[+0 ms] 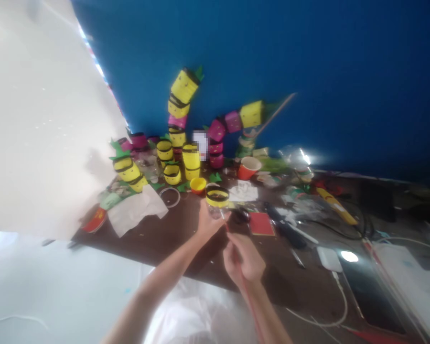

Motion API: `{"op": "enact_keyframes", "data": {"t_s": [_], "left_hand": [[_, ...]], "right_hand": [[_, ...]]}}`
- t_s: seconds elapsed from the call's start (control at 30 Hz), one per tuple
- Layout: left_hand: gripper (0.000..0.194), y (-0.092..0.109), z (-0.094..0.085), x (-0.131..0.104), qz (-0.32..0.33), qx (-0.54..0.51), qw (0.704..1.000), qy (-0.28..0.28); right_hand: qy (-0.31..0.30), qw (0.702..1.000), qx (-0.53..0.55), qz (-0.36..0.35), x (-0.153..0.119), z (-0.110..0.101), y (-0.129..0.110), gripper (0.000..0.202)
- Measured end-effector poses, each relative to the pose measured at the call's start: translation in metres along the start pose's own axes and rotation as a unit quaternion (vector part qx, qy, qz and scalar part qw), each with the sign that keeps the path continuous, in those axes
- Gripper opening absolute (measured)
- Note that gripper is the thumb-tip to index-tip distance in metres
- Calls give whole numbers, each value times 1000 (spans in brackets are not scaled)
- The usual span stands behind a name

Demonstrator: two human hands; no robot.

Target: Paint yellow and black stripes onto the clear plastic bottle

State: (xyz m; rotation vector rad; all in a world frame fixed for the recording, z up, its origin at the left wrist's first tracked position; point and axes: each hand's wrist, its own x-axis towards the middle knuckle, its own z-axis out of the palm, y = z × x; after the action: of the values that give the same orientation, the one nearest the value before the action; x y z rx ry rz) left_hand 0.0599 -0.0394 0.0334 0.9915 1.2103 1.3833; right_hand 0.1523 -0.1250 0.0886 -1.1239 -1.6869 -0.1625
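Clear jar (217,203) with a yellow paper band edged in black around its upper part; held up just above the dark brown table (172,239), near its middle. Contents not readable through the blur. No writing legible anywhere in view; one small patch behind the jars is pixelated.

Left hand (208,223): fingers wrapped around the jar's lower part from below and left, closed on it.

Right hand (244,262): closed in a loose fist round a thin red stick (236,253), which runs from under the wrist up toward the base of the jar. Whether the tip touches the jar cannot be told.

Behind, against the blue wall (308,71):
- leaning stacks of yellow wrapped jars (183,88) with black bands, pink ones (218,131) among them, some with green paper leaves
- small yellow bowl (198,185), just behind the held jar
- orange paper cup (249,168), tipped, white inside

On the table:
- crumpled white tissue (136,210), left
- flat red square card (261,223), right of the hands
- dark phone or tablet (365,286) with white cable, front right, glare on its screen
- mixed scraps and clear plastic, too blurred to name.
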Motion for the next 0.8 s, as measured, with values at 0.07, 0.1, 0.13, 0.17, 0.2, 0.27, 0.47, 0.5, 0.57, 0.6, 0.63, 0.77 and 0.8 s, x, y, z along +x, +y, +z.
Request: {"op": "enact_keyframes", "data": {"t_s": [0.07, 0.1, 0.13, 0.17, 0.2, 0.27, 0.47, 0.5, 0.57, 0.6, 0.63, 0.77, 0.8], "left_hand": [[63, 1, 0, 0, -1, 2, 1000, -4], [63, 2, 0, -1, -3, 2, 1000, -5], [63, 3, 1, -1, -5, 3, 1000, -5], [63, 4, 1, -1, -6, 3, 1000, -3], [63, 4, 1, -1, -6, 4, 1000, 0], [62, 3, 0, -1, -3, 4, 1000, 2], [62, -1, 0, 0, 11, -3, 1000, 2], [63, -1, 0, 0, 13, -4, 1000, 1], [62, 2, 1, -1, 13, -6, 1000, 0], [61, 3, 1, -1, 12, -6, 1000, -1], [60, 5, 1, -2, 12, -7, 1000, 1], [59, 8, 0, -3, 21, 8, 999, 30], [59, 8, 0, -2, 23, 14, 999, 38]], "right_hand": [[-3, 1000, 3, -1, 0, -1, 0, 22], [-2, 1000, 3, -3, 0, -1, 0, 23], [0, 1000, 5, -6, 0, -1, 0, 24], [3, 1000, 6, -8, 0, -1, 0, 25], [6, 1000, 8, -10, 0, 0, 0, 25], [8, 1000, 7, -8, 0, 1, 0, 26], [-3, 1000, 1, -4, -1, 1, -1, 25], [-3, 1000, 1, -5, -1, 1, -1, 26], [-1, 1000, 2, -6, 1, 1, -1, 26], [0, 1000, 2, -5, 1, 1, -2, 25], [0, 1000, 4, -6, 2, 0, -2, 24], [2, 999, 31, 7, -2, -4, -2, 21], [0, 999, 48, 24, -5, -4, -1, 21]]}}
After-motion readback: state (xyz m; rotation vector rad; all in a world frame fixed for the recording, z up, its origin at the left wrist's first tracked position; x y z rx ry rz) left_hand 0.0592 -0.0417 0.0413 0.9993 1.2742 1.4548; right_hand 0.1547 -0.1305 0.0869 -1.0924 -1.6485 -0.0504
